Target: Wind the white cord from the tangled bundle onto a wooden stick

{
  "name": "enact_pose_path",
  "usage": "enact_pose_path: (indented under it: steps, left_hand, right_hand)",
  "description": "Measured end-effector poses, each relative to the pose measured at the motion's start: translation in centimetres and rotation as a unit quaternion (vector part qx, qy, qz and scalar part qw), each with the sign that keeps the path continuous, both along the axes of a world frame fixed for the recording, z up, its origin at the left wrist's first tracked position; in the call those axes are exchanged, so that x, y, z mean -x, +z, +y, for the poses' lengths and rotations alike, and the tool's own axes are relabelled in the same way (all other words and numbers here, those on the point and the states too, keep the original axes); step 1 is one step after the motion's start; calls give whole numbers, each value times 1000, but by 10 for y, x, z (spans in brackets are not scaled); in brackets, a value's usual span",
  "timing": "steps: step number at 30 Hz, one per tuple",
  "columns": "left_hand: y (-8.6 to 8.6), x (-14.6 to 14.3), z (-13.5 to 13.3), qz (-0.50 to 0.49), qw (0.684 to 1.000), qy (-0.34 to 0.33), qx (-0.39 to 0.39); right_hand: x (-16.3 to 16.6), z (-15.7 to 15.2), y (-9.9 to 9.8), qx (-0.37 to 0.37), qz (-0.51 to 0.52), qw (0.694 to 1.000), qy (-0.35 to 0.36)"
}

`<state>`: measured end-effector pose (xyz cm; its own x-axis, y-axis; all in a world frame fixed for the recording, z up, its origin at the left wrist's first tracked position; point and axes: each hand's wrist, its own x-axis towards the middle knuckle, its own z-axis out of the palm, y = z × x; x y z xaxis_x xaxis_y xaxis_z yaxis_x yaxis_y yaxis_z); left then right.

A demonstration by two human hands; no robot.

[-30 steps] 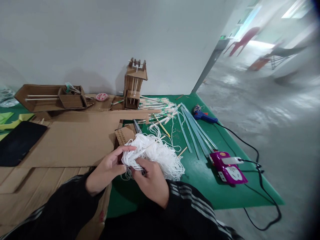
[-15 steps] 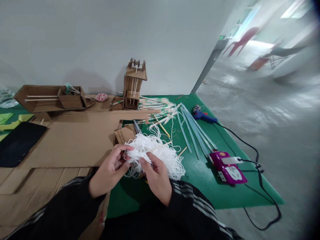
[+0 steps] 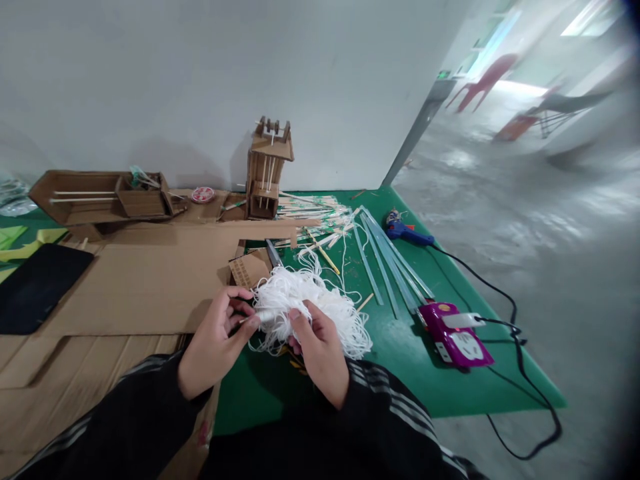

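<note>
A loose heap of white string (image 3: 345,323) lies in front of me on the green table. My left hand (image 3: 215,343) is closed, with thumb and fingertips pinching at the left end of a tight white string winding (image 3: 266,315). What looks like the tip of a thin stick pokes out there, mostly covered by the fingers. On the winding's right side, my right hand (image 3: 320,350) grips white string between thumb and fingers, over the heap. Just behind the heap are a scissors blade (image 3: 273,253) and a small cardboard piece (image 3: 251,268).
A cardboard tower (image 3: 265,173) and a cardboard boat-like body (image 3: 90,193) stand by the wall. Wooden sticks (image 3: 315,213), clear glue sticks (image 3: 395,260), a blue glue gun (image 3: 407,232) and a purple power strip (image 3: 457,337) lie right. A black tablet-like slab (image 3: 43,287) rests left.
The thin stick that pointed right over the heap no longer shows there, and a wound white section now shows between my hands. My right hand has shifted slightly right.
</note>
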<state>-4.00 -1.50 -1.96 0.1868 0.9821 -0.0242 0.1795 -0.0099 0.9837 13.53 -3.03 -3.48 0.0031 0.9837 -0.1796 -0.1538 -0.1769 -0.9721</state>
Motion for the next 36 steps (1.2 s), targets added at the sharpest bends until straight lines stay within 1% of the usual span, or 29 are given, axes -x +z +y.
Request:
enact_pose_path:
  steps: [2,5,7,11,14,17,20,23,26,32,36]
  left_hand:
    - [2,0,-2,37,999,5,-22]
    - [7,0,-4,121,991,-23,-46]
    - [11,-1,-4,156,985,-42,-63]
    - [11,-4,-5,175,978,-53,-102]
    - [7,-6,-5,179,978,-53,-92]
    - [5,-6,-4,214,970,-60,-96]
    - [10,-5,-6,280,948,-70,-137]
    - [17,-3,-10,355,913,-78,-186]
    - [25,-1,-15,417,879,-77,-221]
    - [35,6,-21,492,824,-67,-272]
    - [39,12,-28,528,802,-44,-276]
  right_hand:
    - [0,0,2,6,16,1000,-5]
    - [-1,1,5,1,17,1000,-4]
    - [-1,1,6,-4,15,1000,-3]
    - [-2,1,5,-16,7,1000,8]
    - [-2,-1,3,-29,-15,999,15]
    - [-2,-2,1,-45,-49,997,26]
    - [-2,-2,1,-46,-48,998,22]
    - [-3,-1,1,-39,-40,998,5]
    - [-5,0,1,-38,-40,998,6]
    - [-6,-1,0,-39,-54,998,2]
    - [-5,-1,1,-40,-46,998,2]
